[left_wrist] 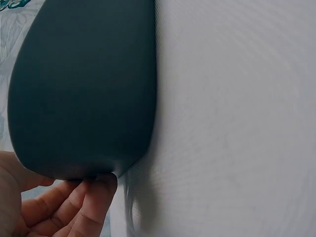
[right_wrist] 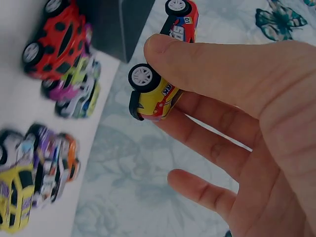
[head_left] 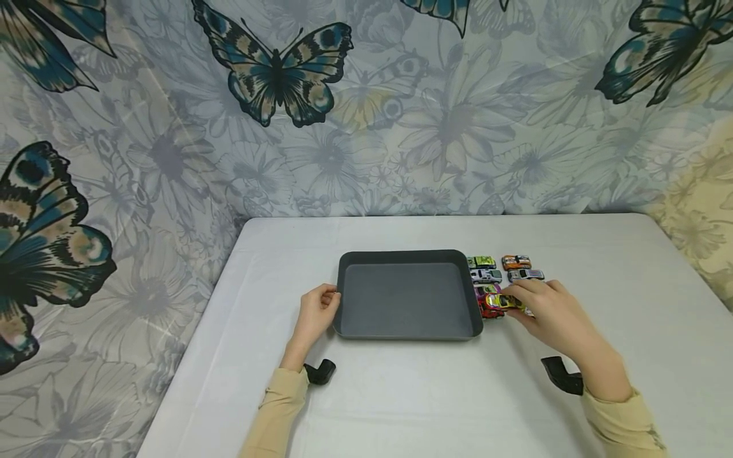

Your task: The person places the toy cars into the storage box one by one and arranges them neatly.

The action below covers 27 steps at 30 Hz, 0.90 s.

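Note:
A dark grey baking tray [head_left: 409, 296] lies on the white table. At its left end my left hand [head_left: 318, 310] grips the rim, with fingertips [left_wrist: 101, 192] curled against the tray wall [left_wrist: 89, 98] in the left wrist view. My right hand [head_left: 546, 315] pinches a yellow-and-red toy car [head_left: 502, 301] between thumb and fingers, raised just right of the tray. In the right wrist view the thumb covers the middle of this car [right_wrist: 155, 101]. Close below it in the head view is a red toy car [head_left: 489, 313], seen with black spots in the right wrist view.
Several toy cars stand in two columns by the tray's right side, among them a green car [head_left: 482, 262], an orange car [head_left: 516, 261] and a silver car [head_left: 525, 274]. Another yellow car [right_wrist: 15, 197] shows in the right wrist view. Butterfly-patterned cloth [head_left: 366, 159] hangs behind the table.

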{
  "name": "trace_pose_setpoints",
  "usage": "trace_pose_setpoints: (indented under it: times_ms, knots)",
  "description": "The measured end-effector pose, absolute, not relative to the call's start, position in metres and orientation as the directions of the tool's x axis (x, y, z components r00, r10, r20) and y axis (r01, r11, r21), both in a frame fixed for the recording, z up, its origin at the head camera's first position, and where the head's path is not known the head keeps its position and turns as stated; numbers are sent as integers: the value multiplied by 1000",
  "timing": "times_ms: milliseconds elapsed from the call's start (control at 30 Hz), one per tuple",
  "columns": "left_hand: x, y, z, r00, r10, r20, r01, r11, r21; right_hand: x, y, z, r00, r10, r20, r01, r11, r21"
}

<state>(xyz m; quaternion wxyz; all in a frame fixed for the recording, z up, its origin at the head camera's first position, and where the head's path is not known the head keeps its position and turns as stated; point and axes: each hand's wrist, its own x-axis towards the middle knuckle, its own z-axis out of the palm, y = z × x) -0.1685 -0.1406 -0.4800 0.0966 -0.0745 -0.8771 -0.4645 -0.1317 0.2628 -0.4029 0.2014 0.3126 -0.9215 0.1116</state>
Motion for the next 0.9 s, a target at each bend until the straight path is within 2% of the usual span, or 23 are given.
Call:
trace_pose_setpoints:
  times_ms: [267, 500, 900]
  knots:
    - [-170, -143, -482, -972, 42, 233, 218, 545, 810, -154, 230, -400, -725, -572, 385, -651, 751, -110]
    - [-168, -145, -483, -945, 70, 319, 309, 509, 804, -168, 196, -406, -734, -592, 334, -659, 740, -137]
    - [-171, -143, -481, -979, 30, 200, 183, 551, 814, -190, 152, -413, -739, -594, 317, -656, 743, -135]
